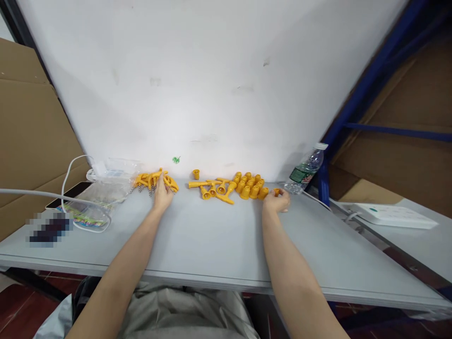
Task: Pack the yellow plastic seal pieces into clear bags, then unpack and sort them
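Note:
At the left pile of yellow-handled corkscrews (143, 180), my left hand (163, 194) is closed around one of the handles; its fingertips are partly hidden. Twisted metal shafts stick out below the handles. My right hand (277, 202) has its fingers curled on a yellow plastic cap (277, 191), at the right end of a group of similar caps (254, 191). Between my hands lie several T-shaped pieces (226, 197), yellow handles with caps fitted on their shafts. A single cap (196, 174) stands apart behind them, by the white panel.
A plastic bottle (306, 170) leans at the right by the blue frame. Clear plastic bags (106, 195), a white cable (63, 186) and a phone (76, 192) lie at the left. A white power strip (393, 215) rests on the right surface. Cardboard (31, 132) stands at the left.

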